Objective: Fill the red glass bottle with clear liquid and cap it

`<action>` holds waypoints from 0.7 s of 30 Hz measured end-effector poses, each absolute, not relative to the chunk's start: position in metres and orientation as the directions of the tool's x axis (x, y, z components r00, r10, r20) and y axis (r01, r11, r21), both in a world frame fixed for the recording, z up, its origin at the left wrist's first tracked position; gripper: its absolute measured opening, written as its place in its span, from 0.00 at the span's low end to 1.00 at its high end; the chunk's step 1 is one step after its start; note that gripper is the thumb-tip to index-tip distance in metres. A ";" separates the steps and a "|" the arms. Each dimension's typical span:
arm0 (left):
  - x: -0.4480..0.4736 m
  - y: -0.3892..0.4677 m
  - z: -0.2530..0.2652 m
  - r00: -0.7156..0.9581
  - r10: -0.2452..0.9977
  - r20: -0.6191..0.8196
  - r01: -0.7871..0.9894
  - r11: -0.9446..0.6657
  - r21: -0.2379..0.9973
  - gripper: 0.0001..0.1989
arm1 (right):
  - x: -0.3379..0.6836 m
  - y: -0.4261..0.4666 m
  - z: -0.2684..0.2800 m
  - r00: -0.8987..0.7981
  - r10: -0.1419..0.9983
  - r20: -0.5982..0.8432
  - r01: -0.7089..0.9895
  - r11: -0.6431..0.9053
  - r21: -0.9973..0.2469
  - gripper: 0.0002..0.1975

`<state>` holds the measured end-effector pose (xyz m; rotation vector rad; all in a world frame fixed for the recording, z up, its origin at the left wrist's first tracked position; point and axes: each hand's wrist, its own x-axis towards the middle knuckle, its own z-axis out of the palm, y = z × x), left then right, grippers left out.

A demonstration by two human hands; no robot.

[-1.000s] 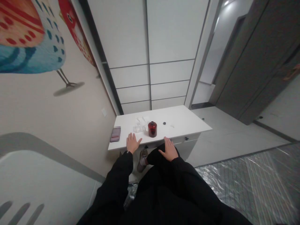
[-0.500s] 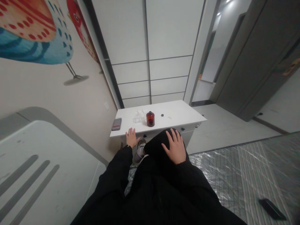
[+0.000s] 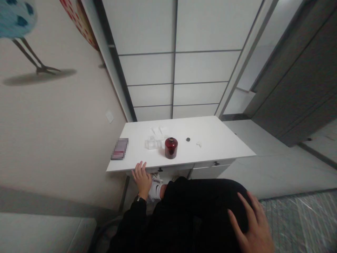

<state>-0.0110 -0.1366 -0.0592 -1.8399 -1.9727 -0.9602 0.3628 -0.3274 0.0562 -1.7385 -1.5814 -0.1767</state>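
My left hand [image 3: 142, 178] is at the front edge of the white desk [image 3: 216, 135], its fingers stretched out over the edge and holding nothing. Spread out over my black-trousered knee is my right hand [image 3: 253, 225], also with nothing in it. A dark red glass bottle [image 3: 171, 149] stands upright near the desk's front edge, right of my left hand. Behind and left of it are small clear plastic containers [image 3: 152, 144] and white pieces [image 3: 157, 131]. A small dark round cap [image 3: 188, 139] and a small white piece [image 3: 199, 144] lie to the bottle's right.
A blurred-out flat item [image 3: 120, 149] lies at the desk's left end by the wall. Drawers with dark knobs [image 3: 216, 163] are under the desktop. White panelled doors [image 3: 147, 70] rise behind it. A grey striped rug [image 3: 308, 218] is at lower right.
My view has moved closer to the desk. My right hand now lies further right, still on the knee. My left hand has come to the desk's edge. The bottle stands as before.
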 end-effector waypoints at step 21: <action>-0.033 -0.127 -0.075 -0.083 0.661 0.745 0.937 -0.202 0.284 0.22 | 0.298 0.059 0.087 -0.643 0.754 0.136 0.443 0.511 -0.737 0.28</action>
